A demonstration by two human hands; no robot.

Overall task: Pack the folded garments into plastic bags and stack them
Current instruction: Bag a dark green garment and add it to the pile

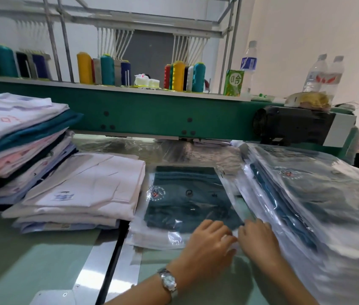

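A dark teal folded garment (pixel 187 199) with a round white crest lies inside a clear plastic bag (pixel 158 234) on the table's middle. My left hand (pixel 209 245) and my right hand (pixel 256 238) meet at the bag's near open edge, fingers curled and pinching its flap. To the right leans a stack of bagged garments (pixel 319 201). Left of the bag lies a low pile of white folded garments (pixel 86 192). A taller pile of mixed white, pink and teal folded garments (pixel 15 137) stands at the far left.
A green embroidery machine beam (pixel 152 113) crosses behind the work area, with thread cones (pixel 183 75) on its shelf. Water bottles (pixel 323 73) and a green drink carton (pixel 233 82) stand at the right. A black motor housing (pixel 293 124) juts out. Loose empty bags (pixel 152 148) lie under the beam.
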